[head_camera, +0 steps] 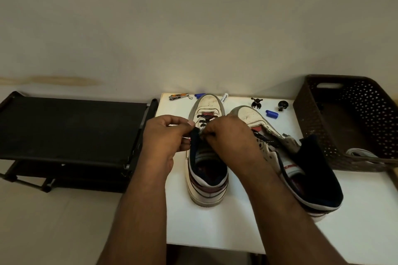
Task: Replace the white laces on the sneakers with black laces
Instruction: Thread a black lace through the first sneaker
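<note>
Two white sneakers stand on a white table [215, 228]. The left sneaker [207, 183] points away from me and has a black lace [203, 120] threaded through its lower eyelets. My left hand [167, 135] pinches the lace at the sneaker's upper left eyelets, against the dark collar. My right hand [231, 135] grips the lace over the tongue, hiding the upper eyelets. The right sneaker [301, 170] lies angled beside my right forearm, with a dark lace [266, 140] across its open tongue. White laces [361, 154] lie in the brown basket [344, 118].
A black shoe rack [69, 129] stands left of the table. Near the table's far edge lie a nail clipper [178, 97], two blue caps [271, 113], a white tube [224, 98] and two small black figures [256, 103]. The basket fills the right side.
</note>
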### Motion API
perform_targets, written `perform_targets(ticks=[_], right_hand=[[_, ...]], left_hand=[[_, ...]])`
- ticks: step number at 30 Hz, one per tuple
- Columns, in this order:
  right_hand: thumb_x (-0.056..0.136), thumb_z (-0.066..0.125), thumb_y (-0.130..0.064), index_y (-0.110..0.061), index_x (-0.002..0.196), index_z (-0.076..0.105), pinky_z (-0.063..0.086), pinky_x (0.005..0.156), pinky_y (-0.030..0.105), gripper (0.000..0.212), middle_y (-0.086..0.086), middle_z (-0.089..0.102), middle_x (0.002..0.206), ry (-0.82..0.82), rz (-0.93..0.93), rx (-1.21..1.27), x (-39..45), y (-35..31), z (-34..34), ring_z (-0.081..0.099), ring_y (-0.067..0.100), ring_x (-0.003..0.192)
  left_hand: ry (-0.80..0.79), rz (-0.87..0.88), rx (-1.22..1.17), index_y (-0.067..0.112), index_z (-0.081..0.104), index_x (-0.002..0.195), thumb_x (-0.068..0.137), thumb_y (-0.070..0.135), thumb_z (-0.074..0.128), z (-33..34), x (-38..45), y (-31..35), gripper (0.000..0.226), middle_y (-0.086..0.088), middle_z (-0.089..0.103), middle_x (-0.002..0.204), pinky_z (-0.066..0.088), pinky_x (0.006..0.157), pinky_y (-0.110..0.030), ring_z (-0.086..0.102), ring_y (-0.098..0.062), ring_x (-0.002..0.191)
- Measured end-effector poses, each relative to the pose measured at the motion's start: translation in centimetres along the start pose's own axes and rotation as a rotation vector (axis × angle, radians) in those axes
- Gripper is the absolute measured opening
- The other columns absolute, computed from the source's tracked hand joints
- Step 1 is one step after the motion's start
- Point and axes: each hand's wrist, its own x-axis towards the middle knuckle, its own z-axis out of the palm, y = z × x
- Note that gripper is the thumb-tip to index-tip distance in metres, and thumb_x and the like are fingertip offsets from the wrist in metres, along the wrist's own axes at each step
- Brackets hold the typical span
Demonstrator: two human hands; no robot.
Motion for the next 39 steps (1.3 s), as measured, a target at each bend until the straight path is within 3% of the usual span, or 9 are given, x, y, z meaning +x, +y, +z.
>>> perform_targets(ticks=[6, 15, 21, 26, 32, 36, 39], right_hand=[[0.094, 0.052, -0.025, -0.018, 0.099, 0.073, 0.044, 0.08, 0.032, 0.023, 0.0, 0.065, 0.1, 0.097, -0.094, 0.037, -0.4, -0.1, 0.3, 0.052, 0.021, 0.098], [0.097, 0.048, -0.027, -0.018, 0.105, 0.07, 0.045, 0.083, 0.032, 0.025, 0.001, 0.064, 0.106, 0.064, -0.074, -0.101, -0.5, -0.4, 0.0, 0.05, 0.019, 0.103], [0.098, 0.046, -0.033, -0.022, 0.109, 0.069, 0.039, 0.09, 0.032, 0.027, -0.001, 0.064, 0.108, 0.062, -0.076, -0.12, -0.6, -0.4, 0.1, 0.048, 0.019, 0.105], [0.092, 0.057, -0.038, -0.021, 0.109, 0.069, 0.037, 0.087, 0.032, 0.026, -0.003, 0.066, 0.108, 0.104, -0.003, 0.032, -0.5, 0.4, 0.2, 0.046, 0.017, 0.104], [0.091, 0.06, -0.034, -0.017, 0.094, 0.07, 0.038, 0.092, 0.035, 0.02, -0.003, 0.064, 0.1, 0.092, -0.043, -0.016, -0.1, 0.4, 0.5, 0.046, 0.018, 0.102], [0.081, 0.072, -0.017, -0.016, 0.082, 0.075, 0.038, 0.095, 0.051, 0.004, -0.007, 0.067, 0.108, 0.126, -0.042, 0.27, -0.1, 0.9, 0.9, 0.048, 0.022, 0.109], [0.08, 0.073, -0.017, -0.023, 0.094, 0.077, 0.039, 0.1, 0.051, 0.017, -0.013, 0.06, 0.128, -0.021, -0.069, 0.407, 0.0, 1.9, 0.7, 0.047, 0.017, 0.122]], left_hand=[[-0.008, 0.017, 0.022, 0.01, 0.071, 0.092, 0.082, 0.013, 0.075, -0.1, 0.0, 0.2, 0.011, -0.007, 0.072, 0.081, 0.055, 0.052, -0.024, 0.062, -0.011, 0.049], [-0.07, -0.014, -0.039, 0.016, 0.067, 0.107, 0.089, 0.004, 0.065, -0.3, 0.2, 0.1, 0.022, -0.01, 0.07, 0.08, 0.053, 0.054, -0.025, 0.061, -0.015, 0.059], [-0.111, -0.037, -0.013, 0.018, 0.068, 0.108, 0.086, 0.008, 0.069, -0.1, 0.3, -0.1, 0.024, -0.008, 0.07, 0.094, 0.05, 0.059, -0.027, 0.064, -0.019, 0.079], [-0.144, -0.081, -0.104, 0.021, 0.066, 0.103, 0.094, 0.002, 0.056, 0.5, 0.3, -0.3, 0.023, -0.001, 0.065, 0.074, 0.044, 0.056, -0.026, 0.057, -0.013, 0.067], [-0.166, -0.077, -0.067, 0.019, 0.067, 0.108, 0.093, 0.001, 0.057, 0.5, 0.4, -0.6, 0.025, -0.004, 0.068, 0.087, 0.046, 0.056, -0.022, 0.062, -0.015, 0.074], [-0.167, -0.049, -0.035, 0.016, 0.068, 0.104, 0.092, 0.002, 0.06, 0.7, 0.3, -0.5, 0.021, -0.004, 0.068, 0.084, 0.047, 0.052, -0.02, 0.064, -0.014, 0.073], [-0.142, -0.07, -0.053, 0.017, 0.066, 0.102, 0.093, 0.001, 0.058, 0.9, 0.4, -0.6, 0.02, -0.007, 0.069, 0.086, 0.046, 0.051, -0.022, 0.064, -0.015, 0.072]])
